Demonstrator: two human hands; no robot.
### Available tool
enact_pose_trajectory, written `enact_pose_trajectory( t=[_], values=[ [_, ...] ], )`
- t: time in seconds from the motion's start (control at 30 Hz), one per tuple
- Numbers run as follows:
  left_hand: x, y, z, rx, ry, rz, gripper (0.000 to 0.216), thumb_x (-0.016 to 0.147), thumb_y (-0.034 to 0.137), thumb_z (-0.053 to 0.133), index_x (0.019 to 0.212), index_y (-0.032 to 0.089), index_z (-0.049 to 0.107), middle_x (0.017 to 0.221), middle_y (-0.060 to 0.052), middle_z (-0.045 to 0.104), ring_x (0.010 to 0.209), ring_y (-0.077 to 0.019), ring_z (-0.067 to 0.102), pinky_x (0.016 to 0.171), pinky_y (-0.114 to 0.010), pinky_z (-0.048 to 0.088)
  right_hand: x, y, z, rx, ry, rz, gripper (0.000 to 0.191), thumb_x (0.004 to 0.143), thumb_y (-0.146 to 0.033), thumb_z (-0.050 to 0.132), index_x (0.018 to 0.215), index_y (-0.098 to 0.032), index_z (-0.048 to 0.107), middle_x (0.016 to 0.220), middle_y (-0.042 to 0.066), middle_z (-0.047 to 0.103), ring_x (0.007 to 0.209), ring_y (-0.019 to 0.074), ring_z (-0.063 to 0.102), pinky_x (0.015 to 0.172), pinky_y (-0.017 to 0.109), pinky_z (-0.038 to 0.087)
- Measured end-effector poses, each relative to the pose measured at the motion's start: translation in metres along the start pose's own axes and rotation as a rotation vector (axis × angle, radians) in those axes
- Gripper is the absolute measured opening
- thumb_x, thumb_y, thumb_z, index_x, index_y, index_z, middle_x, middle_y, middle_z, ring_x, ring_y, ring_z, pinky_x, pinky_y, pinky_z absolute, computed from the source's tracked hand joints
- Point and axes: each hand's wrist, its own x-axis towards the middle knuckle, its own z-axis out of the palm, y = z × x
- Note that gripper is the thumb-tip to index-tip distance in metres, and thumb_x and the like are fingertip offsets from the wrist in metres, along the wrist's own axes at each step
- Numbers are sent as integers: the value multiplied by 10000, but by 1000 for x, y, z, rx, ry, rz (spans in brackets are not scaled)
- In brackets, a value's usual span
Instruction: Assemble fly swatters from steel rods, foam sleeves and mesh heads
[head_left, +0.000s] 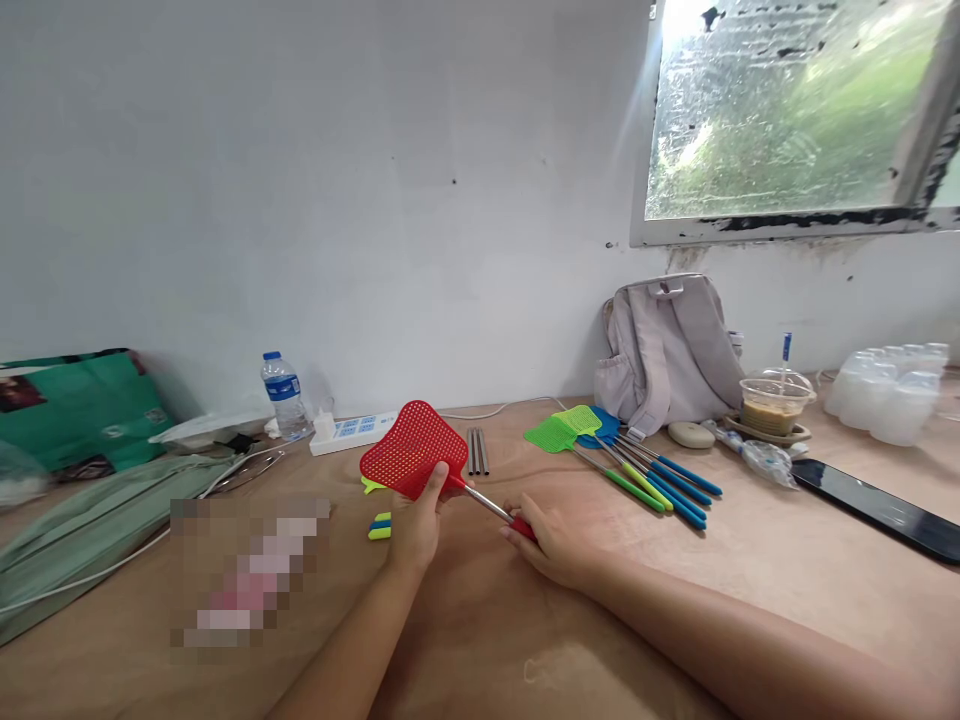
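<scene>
A red fly swatter [411, 448] with a metal rod and a red grip is held over the wooden table [480, 630]. My left hand [417, 522] is closed on the base of its mesh head. My right hand [551, 540] is closed on the red grip at the rod's other end. Under the red head a yellow-green piece [370, 486] peeks out. Small blue and yellow-green handle pieces [380, 526] lie just left of my left hand. Loose metal rods [478, 451] lie behind the swatter.
Several green and blue fly swatters [622, 462] lie to the right. Beyond them are a grey backpack [666, 350], an iced drink cup [775, 405], plastic bottles [885, 392] and a dark phone [877, 506]. A power strip [352, 431], water bottle [283, 394] and green bags [82, 470] sit left.
</scene>
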Motion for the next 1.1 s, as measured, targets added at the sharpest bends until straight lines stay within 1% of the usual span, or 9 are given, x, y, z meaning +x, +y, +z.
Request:
enact_pose_trajectory(
  t=[0.07,0.17,0.33,0.5,0.63,0.77,0.9,1.0,1.1],
  values=[
    [1,-3,0,26,24,34,268,560,310,736,716,151,587,664,19,636,620,-148,627,609,-295,532,0,1,0,-24,-10,11,238,879,-393,362,935,-185,463,829,58,622,723,183,565,578,241,332],
    [3,-7,3,108,14,65,236,608,330,703,699,139,598,659,0,634,602,-147,617,608,-295,528,2,4,2,-27,-13,27,238,890,-389,336,889,-190,465,753,43,603,654,167,543,545,234,304],
    [4,-8,9,263,30,137,237,653,367,659,650,137,601,637,-17,626,571,-131,593,596,-261,519,4,6,5,14,22,16,206,896,-352,328,907,-197,462,757,44,591,666,169,534,536,233,292],
    [2,-8,11,263,38,136,240,668,376,646,674,139,604,653,-10,622,587,-129,592,609,-266,517,3,7,6,29,23,22,221,890,-371,332,840,-197,459,721,39,575,636,165,518,535,233,298],
    [0,-4,9,286,-49,110,259,691,398,619,656,142,594,610,-9,611,543,-129,585,578,-267,506,1,7,4,23,34,22,222,887,-371,337,841,-194,462,708,34,569,624,162,513,545,235,306],
    [5,-2,-10,464,-175,114,312,731,444,551,656,146,603,616,-29,621,525,-128,570,557,-259,485,4,1,-2,-1,-60,62,222,882,-375,356,891,-194,484,736,35,595,654,162,542,558,229,316],
    [19,3,-42,807,-236,181,388,779,486,438,649,171,624,662,-46,635,648,-178,588,625,-291,463,10,-4,-6,-63,-137,87,227,880,-361,365,929,-198,516,774,46,627,674,168,566,568,233,324],
    [29,13,-62,1110,-222,274,428,805,482,360,654,191,635,695,-43,651,723,-209,591,672,-306,428,9,0,-9,-64,-111,75,249,882,-360,357,927,-196,539,823,55,638,728,171,577,608,237,354],
    [37,21,-72,1272,-245,287,492,847,423,240,654,207,637,666,-20,641,694,-185,578,660,-282,401,2,14,-15,-70,-42,66,276,879,-371,351,939,-196,557,834,57,643,750,178,582,640,255,386]
  ],
)
